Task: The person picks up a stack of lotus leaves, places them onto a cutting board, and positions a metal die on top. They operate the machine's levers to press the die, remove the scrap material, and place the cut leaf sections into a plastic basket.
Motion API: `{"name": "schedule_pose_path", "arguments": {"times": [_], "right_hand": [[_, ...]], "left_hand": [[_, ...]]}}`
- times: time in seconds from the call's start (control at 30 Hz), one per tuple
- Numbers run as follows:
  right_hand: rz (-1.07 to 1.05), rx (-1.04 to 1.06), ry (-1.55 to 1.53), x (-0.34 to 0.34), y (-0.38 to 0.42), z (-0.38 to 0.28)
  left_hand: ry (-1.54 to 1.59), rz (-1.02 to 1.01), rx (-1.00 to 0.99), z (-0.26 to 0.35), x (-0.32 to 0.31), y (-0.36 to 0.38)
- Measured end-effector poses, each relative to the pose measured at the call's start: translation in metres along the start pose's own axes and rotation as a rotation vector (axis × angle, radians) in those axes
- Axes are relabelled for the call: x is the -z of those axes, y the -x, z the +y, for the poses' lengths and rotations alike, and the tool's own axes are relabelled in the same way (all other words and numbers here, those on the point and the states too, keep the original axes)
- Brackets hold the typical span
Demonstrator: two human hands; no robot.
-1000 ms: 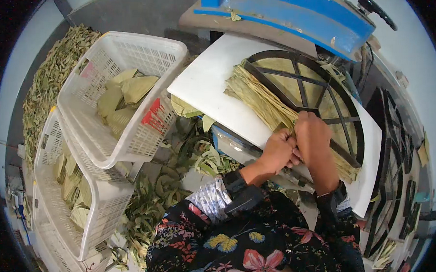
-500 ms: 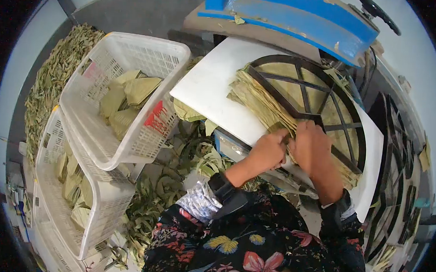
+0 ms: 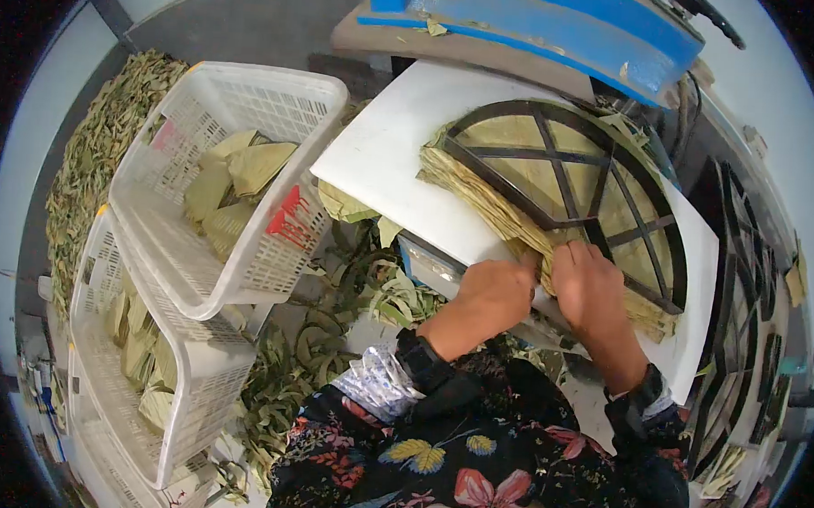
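A thick stack of dried leaves (image 3: 482, 200) lies on the white board (image 3: 375, 144), under a black semicircular metal frame (image 3: 570, 157) with crossbars. My left hand (image 3: 496, 292) is closed at the stack's front edge, its fingertips curled round leaf ends. Close beside it, my right hand (image 3: 587, 285) pinches the same edge just below the frame's straight bar. The exact leaves between the fingers of each hand are partly hidden.
A blue machine part (image 3: 544, 28) spans the back. Two white plastic baskets (image 3: 215, 286) with cut leaves stand at the left, near a leaf heap (image 3: 103, 150). Leaf scraps (image 3: 303, 349) cover the floor between. Further black frames (image 3: 741, 296) stand at the right.
My left hand has turned and shifted slightly down and left, its back now facing up. My right hand stays at the leaf edge, a little lower. The view has shifted slightly.
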State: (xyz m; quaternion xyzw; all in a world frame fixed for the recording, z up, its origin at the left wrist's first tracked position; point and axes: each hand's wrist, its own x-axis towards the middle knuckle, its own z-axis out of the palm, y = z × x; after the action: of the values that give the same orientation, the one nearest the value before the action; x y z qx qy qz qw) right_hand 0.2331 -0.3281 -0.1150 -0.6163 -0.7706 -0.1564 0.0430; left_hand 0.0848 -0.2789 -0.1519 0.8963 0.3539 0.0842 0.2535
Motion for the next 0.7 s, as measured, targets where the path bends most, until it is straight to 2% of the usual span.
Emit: {"name": "schedule_pose_path", "arguments": {"times": [0.13,0.2,0.3,0.37,0.4,0.47,0.5,0.53,0.57,0.6,0.67,0.7], "right_hand": [[-0.01,-0.091,0.038,-0.004,-0.003,-0.013],[-0.079,-0.122,-0.045,0.007,-0.005,-0.019],[-0.191,-0.201,0.012,0.009,-0.008,-0.023],[-0.182,-0.185,-0.008,0.011,-0.009,-0.019],[-0.169,-0.171,-0.03,0.011,-0.009,-0.017],[-0.162,-0.202,-0.024,0.005,-0.01,-0.013],[-0.153,-0.234,-0.021,0.003,-0.01,-0.01],[-0.154,-0.234,-0.02,0.002,-0.01,-0.005],[-0.063,-0.182,-0.032,0.002,-0.011,0.001],[0.028,-0.131,-0.044,0.002,-0.011,0.004],[0.008,-0.139,-0.044,0.006,-0.012,0.006],[-0.014,-0.147,-0.047,0.007,-0.013,0.007]], "left_hand": [[0.114,0.097,0.024,0.001,-0.004,0.012],[0.133,0.114,0.05,0.002,-0.007,0.021],[0.233,0.219,0.012,-0.001,-0.016,0.03],[0.504,0.29,-0.017,-0.004,-0.019,0.032],[0.508,0.289,-0.018,-0.006,-0.024,0.033],[0.823,0.191,0.009,-0.009,-0.027,0.034],[0.825,0.191,0.008,-0.007,-0.025,0.035],[0.984,0.095,0.097,-0.004,-0.022,0.036],[1.14,-0.004,0.187,-0.001,-0.019,0.037],[1.141,-0.004,0.185,0.0,-0.019,0.036],[1.338,-0.011,0.21,0.002,-0.017,0.03],[1.338,-0.008,0.205,0.003,-0.016,0.027]]}}
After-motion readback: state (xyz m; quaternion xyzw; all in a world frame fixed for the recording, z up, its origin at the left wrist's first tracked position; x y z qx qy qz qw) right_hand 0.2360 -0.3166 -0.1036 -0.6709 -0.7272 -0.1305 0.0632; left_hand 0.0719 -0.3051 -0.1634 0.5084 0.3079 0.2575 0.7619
